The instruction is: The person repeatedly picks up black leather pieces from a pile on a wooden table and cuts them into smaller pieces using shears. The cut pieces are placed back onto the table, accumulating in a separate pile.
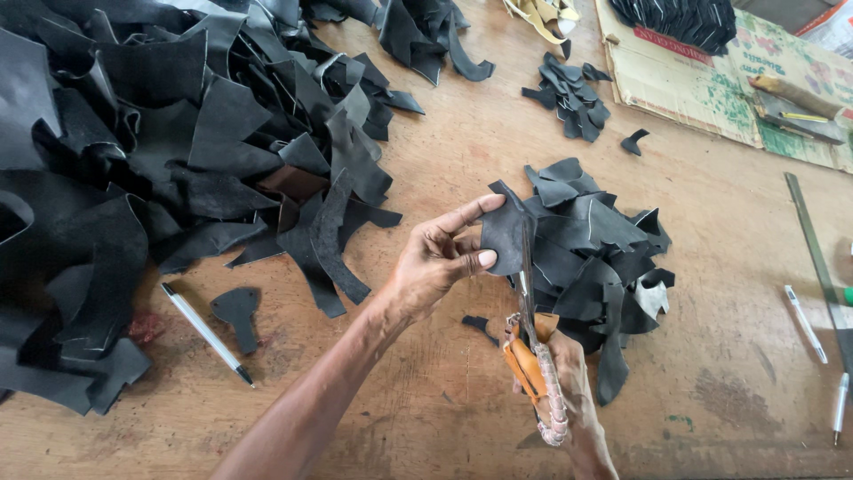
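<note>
My left hand (435, 262) pinches a small black leather piece (505, 233) between thumb and fingers, holding it upright above the wooden table (426, 178). My right hand (569, 382) grips scissors (531, 351) with orange, tape-wrapped handles; the blades point up and run along the right edge of that piece. Just behind it lies a small heap of cut black leather pieces (595, 258).
A large pile of black leather scraps (160, 160) fills the left side. A white pen (206, 332) and a dark cut shape (237, 311) lie near it. Another small heap (569, 102), a cardboard sheet (711, 89), a metal ruler (817, 258) and two pens (807, 322) sit to the right.
</note>
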Tool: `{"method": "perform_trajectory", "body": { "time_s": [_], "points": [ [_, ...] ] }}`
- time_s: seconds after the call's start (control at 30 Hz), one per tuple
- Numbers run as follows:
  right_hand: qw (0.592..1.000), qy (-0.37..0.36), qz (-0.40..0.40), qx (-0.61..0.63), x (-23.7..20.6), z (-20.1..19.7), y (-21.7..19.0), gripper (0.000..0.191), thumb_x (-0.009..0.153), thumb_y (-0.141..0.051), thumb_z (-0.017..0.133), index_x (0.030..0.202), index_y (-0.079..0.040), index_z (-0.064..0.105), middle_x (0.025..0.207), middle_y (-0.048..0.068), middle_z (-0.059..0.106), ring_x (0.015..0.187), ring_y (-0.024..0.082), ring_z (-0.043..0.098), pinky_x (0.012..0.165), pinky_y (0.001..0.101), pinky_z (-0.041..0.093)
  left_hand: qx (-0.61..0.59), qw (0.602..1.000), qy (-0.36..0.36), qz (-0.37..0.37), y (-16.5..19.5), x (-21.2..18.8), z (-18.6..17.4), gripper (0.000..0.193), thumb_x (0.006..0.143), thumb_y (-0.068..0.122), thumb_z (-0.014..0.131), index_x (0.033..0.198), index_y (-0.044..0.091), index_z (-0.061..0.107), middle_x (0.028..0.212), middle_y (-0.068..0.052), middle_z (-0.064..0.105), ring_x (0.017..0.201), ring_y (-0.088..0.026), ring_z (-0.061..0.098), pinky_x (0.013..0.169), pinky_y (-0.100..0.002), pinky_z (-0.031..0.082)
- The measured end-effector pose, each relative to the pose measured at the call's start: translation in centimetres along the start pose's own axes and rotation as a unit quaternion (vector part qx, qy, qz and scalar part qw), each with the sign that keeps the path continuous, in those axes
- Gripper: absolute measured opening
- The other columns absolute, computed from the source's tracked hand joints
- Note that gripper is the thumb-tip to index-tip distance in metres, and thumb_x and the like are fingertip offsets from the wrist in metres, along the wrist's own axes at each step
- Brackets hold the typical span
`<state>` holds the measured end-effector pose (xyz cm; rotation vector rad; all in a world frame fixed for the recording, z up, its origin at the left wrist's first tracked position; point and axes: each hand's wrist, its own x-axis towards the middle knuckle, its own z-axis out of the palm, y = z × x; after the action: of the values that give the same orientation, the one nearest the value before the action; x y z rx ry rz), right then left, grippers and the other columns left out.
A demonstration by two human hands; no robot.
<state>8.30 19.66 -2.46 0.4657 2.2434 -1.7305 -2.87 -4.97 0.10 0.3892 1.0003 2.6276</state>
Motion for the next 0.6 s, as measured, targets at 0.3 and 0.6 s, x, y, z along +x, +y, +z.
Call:
{"method": "perform_trajectory", "body": {
  "time_s": [0.3, 0.6],
  "points": [
    [1.000, 0.017, 0.018, 0.001, -0.2, -0.2, 0.1, 0.028, 0.092, -0.017, 0.065, 0.108, 0.005, 0.070, 0.078, 0.010, 0.072, 0.054, 0.015, 0.066, 0.046, 0.0277, 0.054, 0.022, 1.000, -0.020, -0.006, 0.4, 0.0, -0.4, 0.068, 0.088, -0.005, 0.075, 0.151, 0.004, 0.052, 0.132, -0.007, 0.069, 0.106, -0.012, 0.071, 0.088, -0.026, 0.058],
    [1.000, 0.012, 0.026, 0.005, -0.5, -0.5, 0.1, 0.029, 0.091, -0.018, 0.065, 0.108, 0.006, 0.069, 0.079, 0.011, 0.072, 0.054, 0.015, 0.066, 0.046, 0.0282, 0.054, 0.089, 0.995, -0.036, -0.013, 1.1, 0.2, -0.9, 0.068, 0.088, -0.004, 0.076, 0.151, 0.006, 0.053, 0.118, -0.008, 0.075, 0.105, -0.011, 0.071, 0.091, -0.026, 0.059]
  ]
}}
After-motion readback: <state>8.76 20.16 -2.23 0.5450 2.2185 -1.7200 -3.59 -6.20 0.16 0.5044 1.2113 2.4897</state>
